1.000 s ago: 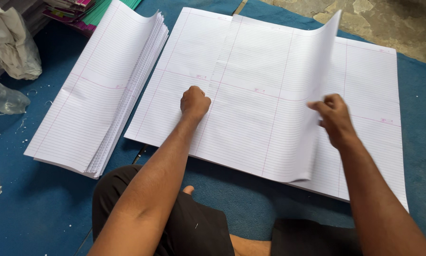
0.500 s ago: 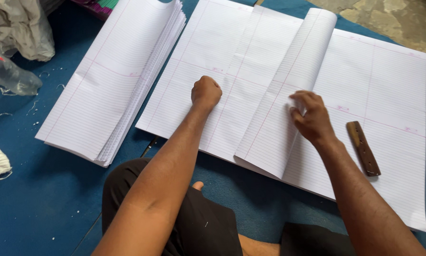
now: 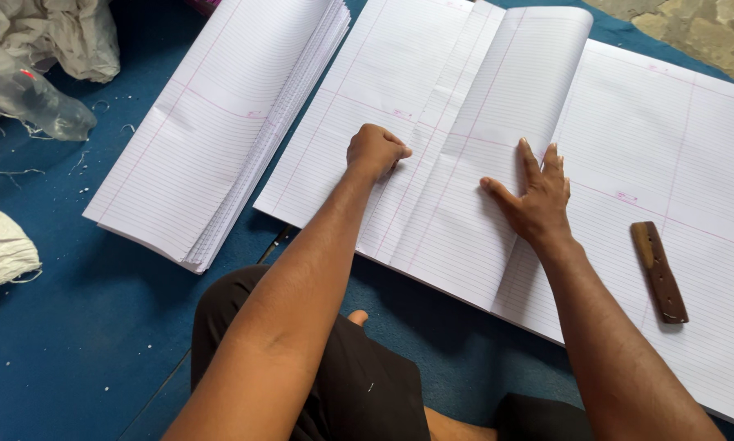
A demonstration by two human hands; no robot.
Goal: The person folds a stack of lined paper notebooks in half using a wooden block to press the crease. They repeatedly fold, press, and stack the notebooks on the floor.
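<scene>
A large ruled sheet (image 3: 473, 163) is shown folded over toward the left on a broad spread of ruled paper (image 3: 669, 147), which lies on a blue floor covering (image 3: 73, 343). The fold is pressed down by the right hand (image 3: 534, 200), laid flat with fingers spread and palm on the paper. The left edge of the folded sheet is held by the left hand (image 3: 377, 149), curled into a loose fist with the knuckles on the page; whether a paper edge is pinched beneath it cannot be told. A brown wooden stick (image 3: 659, 272) is seen lying on the spread, to the right of the right hand and apart from it. A stack of folded ruled sheets (image 3: 220, 122) is placed just left of the spread. Crumpled plastic (image 3: 32, 73) lies at the upper left.
</scene>
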